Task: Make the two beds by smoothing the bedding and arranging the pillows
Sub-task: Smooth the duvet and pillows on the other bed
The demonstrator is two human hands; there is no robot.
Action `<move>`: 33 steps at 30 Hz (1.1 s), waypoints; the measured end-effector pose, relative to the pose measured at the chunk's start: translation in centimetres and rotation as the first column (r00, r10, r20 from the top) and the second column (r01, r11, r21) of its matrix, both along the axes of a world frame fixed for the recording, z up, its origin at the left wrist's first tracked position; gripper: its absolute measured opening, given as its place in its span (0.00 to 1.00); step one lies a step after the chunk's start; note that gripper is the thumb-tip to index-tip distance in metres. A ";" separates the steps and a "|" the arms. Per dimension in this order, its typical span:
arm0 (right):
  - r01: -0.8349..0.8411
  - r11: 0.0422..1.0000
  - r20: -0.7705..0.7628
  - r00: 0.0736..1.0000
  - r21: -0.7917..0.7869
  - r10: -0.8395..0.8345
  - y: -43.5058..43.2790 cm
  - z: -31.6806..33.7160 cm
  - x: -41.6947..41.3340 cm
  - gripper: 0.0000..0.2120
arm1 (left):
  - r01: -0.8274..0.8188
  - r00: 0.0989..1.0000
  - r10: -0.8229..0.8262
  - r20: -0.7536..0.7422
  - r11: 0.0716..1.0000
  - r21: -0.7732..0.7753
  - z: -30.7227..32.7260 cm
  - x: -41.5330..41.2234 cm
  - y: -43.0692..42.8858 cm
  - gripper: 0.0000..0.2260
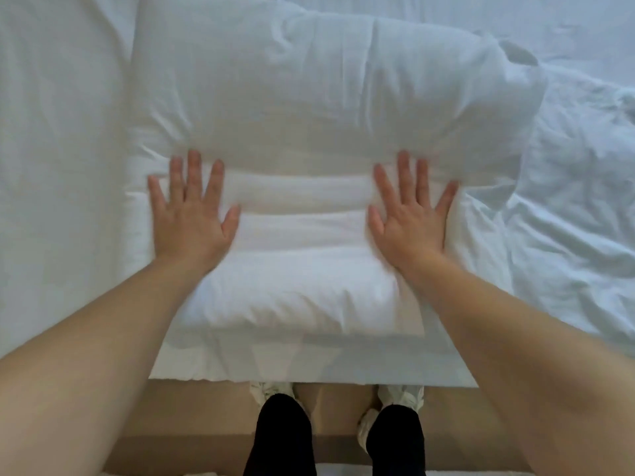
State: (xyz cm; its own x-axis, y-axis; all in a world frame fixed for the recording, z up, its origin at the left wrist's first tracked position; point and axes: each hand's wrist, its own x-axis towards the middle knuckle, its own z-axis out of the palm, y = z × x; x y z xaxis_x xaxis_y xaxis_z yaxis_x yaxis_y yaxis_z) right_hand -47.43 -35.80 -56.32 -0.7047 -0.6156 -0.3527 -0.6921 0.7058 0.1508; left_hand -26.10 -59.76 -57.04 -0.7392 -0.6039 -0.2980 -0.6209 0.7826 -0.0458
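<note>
White pillow (309, 97) lies crosswise, long axis left–right, parallel to near edge of bed (309, 371). Left hand (192, 216) and right hand (409, 216) press flat on it, fingers spread.

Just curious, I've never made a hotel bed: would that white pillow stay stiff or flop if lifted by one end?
Probably flop: the pillow creases where the left hand and right hand press flat on it. Likely light for its size, given the puffy far end. Unlikely to roll, being broad and soft.
</note>
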 end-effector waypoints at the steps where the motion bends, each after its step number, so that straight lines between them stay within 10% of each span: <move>1: 0.062 0.998 -0.001 0.998 0.033 -0.062 0.9 0.2 -0.6 0.31 | -0.006 0.999 0.006 0.033 1.000 -0.003 0.1 0.1 -0.1 0.30; 5: 0.292 0.956 0.061 0.954 0.033 -0.294 2.1 2.9 -0.5 0.30 | -0.071 0.993 0.066 0.099 0.996 0.053 3.2 -1.6 1.9 0.32; 16: 0.694 0.717 0.217 0.692 0.065 -0.689 17.0 8.5 -7.6 0.30 | 0.373 0.921 -0.390 0.007 0.884 0.281 10.5 -10.5 18.4 0.28; 24: 0.970 0.192 0.372 0.125 0.147 -0.920 32.3 2.8 -14.6 0.34 | 0.351 0.925 -0.377 0.047 0.895 0.276 4.5 -17.6 37.5 0.33; 33: 0.837 0.489 0.294 0.416 0.245 -0.860 39.6 1.7 -18.0 0.32 | 0.359 0.921 -0.381 0.079 0.911 0.204 1.4 -22.6 43.9 0.28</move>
State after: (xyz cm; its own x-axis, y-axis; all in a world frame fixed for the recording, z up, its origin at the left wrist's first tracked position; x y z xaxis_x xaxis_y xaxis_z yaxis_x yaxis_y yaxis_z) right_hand -65.40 3.82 -54.66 -0.6835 0.2545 -0.6842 0.2497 0.9622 0.1086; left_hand -48.66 -15.89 -55.62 -0.8532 -0.2211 -0.4724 -0.2843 0.9565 0.0658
